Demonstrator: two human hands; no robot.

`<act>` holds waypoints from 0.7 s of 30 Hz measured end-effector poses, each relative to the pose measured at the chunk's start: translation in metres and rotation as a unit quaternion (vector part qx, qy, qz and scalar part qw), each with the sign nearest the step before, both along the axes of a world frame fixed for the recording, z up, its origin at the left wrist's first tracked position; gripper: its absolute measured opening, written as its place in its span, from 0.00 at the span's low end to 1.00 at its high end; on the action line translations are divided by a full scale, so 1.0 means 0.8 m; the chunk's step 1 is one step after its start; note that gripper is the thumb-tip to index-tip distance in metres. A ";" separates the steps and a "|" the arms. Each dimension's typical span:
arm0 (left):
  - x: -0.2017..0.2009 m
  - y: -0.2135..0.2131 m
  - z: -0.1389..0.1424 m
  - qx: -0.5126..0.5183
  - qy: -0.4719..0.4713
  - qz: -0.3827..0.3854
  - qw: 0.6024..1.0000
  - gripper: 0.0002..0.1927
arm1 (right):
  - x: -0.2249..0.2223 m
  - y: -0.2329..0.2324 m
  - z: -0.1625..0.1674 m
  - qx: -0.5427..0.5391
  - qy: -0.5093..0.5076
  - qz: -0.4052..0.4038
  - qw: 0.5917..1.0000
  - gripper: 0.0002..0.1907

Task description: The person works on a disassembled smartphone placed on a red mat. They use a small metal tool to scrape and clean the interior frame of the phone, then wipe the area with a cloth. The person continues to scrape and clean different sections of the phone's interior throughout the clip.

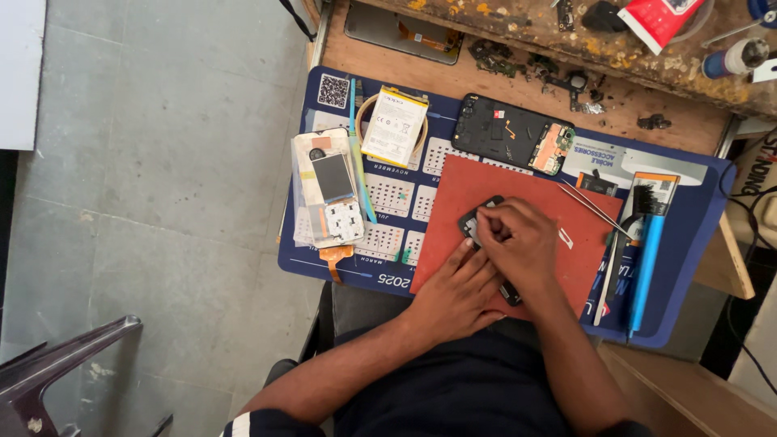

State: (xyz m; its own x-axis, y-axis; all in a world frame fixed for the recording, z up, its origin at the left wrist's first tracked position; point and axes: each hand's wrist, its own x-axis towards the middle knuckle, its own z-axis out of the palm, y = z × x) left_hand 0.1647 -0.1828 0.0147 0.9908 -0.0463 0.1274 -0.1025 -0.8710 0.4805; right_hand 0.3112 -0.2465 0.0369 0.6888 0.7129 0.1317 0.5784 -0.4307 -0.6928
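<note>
Head view: both your hands sit on the red mat w/ a small dark phone between them. Right hand curls closed over its top, left hand lies flat, fingers pressing its lower edge. Tweezers lie just right; opened black phone above the mat.

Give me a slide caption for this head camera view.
Both hands, left and right, press a dark phone on a red mat.
</note>
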 end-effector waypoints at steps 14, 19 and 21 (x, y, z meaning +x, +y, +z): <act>0.001 -0.001 -0.004 0.003 0.002 -0.003 1.000 0.41 | 0.010 0.001 -0.008 0.049 0.044 0.075 0.995 0.05; 0.000 -0.001 -0.004 0.012 -0.009 0.003 1.000 0.41 | 0.007 0.002 -0.009 0.038 0.036 0.054 0.997 0.05; 0.000 -0.001 -0.004 0.005 -0.008 0.003 1.000 0.41 | 0.006 0.002 -0.009 0.046 0.026 0.058 0.997 0.05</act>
State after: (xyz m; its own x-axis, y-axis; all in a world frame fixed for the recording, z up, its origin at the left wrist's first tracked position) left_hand 0.1647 -0.1837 0.0117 0.9887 -0.0415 0.1437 -0.1051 -0.8766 0.4697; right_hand 0.3163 -0.2445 0.0297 0.6094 0.7753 0.1660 0.5831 -0.2964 -0.7564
